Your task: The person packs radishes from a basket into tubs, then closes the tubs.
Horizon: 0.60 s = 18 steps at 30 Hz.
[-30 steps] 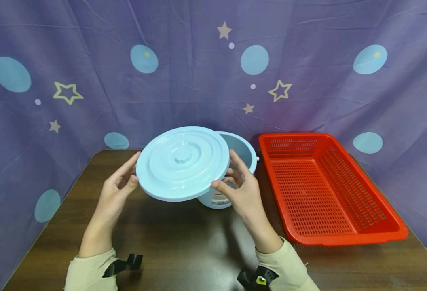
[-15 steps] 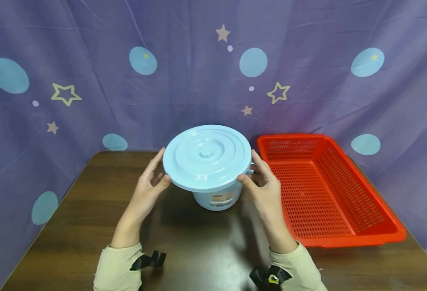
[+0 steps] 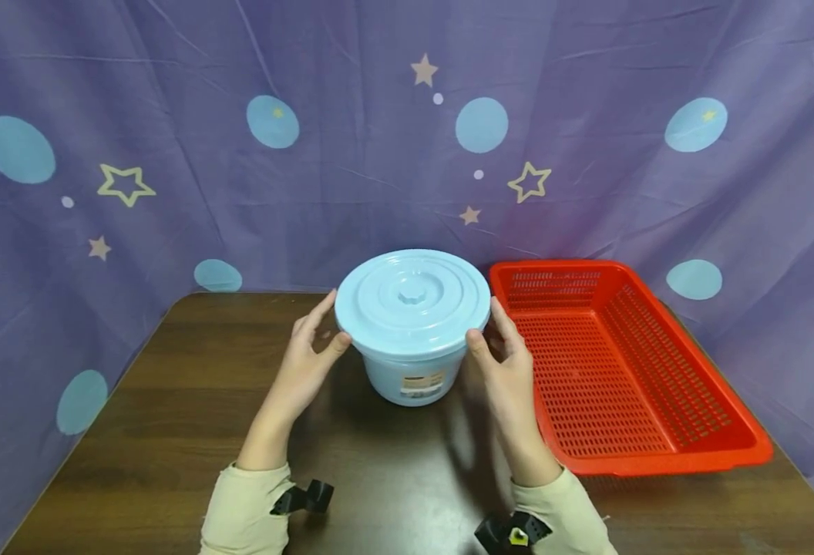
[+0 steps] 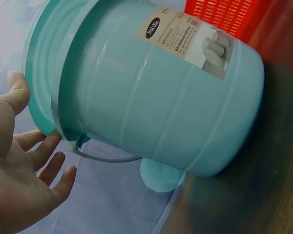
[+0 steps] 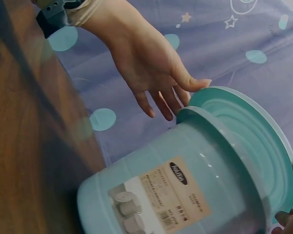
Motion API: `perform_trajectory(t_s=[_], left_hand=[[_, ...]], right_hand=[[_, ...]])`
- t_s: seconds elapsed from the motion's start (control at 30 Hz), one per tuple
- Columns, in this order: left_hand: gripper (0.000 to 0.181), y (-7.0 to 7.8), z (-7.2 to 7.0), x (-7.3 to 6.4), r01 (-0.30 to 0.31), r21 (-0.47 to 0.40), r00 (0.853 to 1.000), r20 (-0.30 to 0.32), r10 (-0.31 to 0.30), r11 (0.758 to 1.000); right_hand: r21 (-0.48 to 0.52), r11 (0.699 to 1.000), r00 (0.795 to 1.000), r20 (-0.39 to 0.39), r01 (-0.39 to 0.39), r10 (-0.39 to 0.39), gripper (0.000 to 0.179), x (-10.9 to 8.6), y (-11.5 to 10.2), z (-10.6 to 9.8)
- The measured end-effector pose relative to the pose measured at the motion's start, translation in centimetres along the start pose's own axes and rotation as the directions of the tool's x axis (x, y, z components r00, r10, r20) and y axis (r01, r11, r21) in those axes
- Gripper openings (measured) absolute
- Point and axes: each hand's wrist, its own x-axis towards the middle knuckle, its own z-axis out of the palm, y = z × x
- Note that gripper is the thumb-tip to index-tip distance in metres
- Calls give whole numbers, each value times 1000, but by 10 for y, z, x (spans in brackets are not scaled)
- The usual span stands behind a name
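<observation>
A light blue bucket (image 3: 415,383) with a paper label stands upright on the table. Its round lid (image 3: 414,308), ridged in rings with a small centre knob, lies over the bucket's mouth. In the left wrist view a gap shows between the lid (image 4: 41,73) and the bucket rim, and the handle (image 4: 105,158) hangs at the side. My left hand (image 3: 303,366) holds the lid's left edge, thumb on top and fingers lower down. On the opposite edge my right hand (image 3: 509,375) grips the lid the same way, its thumb (image 5: 198,84) at the lid's edge.
A red perforated plastic basket (image 3: 553,432) sits on the brown wooden table (image 3: 171,432), close to the right of my right hand. Behind the table hangs a purple curtain (image 3: 351,193) with stars and dots.
Both hands have carried the lid rightward and then down over the bucket. The bucket's mouth, partly visible earlier, is now covered in the head view.
</observation>
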Motion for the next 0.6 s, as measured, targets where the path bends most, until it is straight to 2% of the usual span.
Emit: perform_trajectory(t_s=[0.2,0.6], left_hand=[[72,-7,-1,2,-43,1,999,21,43,999],[73,-14,9,5,-40,84,998,59,35,996]], right_hand=[[-39,999,1000,0,0,0,58,2,8,4],[-6,999,999,8,-52,53,56,1,22,3]])
